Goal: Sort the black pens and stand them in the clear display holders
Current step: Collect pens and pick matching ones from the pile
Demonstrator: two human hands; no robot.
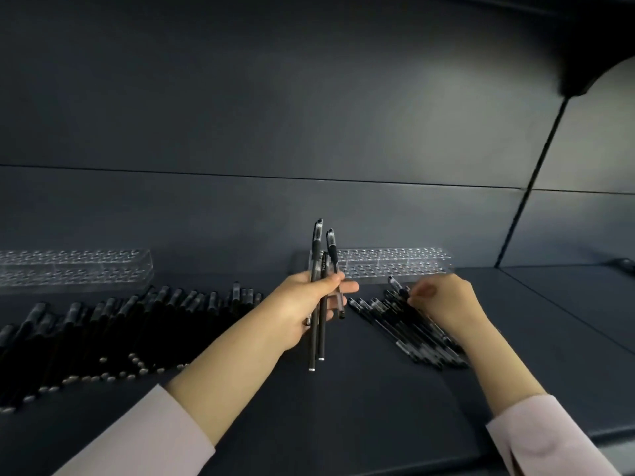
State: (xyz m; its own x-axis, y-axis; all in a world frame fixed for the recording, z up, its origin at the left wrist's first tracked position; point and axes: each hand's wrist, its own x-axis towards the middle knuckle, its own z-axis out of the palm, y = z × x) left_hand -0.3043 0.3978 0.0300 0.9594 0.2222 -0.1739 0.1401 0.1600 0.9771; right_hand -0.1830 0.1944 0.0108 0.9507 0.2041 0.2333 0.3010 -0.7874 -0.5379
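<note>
Pale pink sleeves [130, 438] cover both arms. Left hand [302, 307] has its fingers curled round a few black pens [313, 348] (caps up, held above the dark shelf [343, 424]). Right hand [443, 300] pinches one pen [395, 283] at the far end of the small pile [405, 334]. The big pile [120, 331] lies on the left. At the back stand the left clear holder [72, 269] and the right clear holder [391, 266].

Left grip [304, 305] around perhaps four pens [322, 334]
</note>
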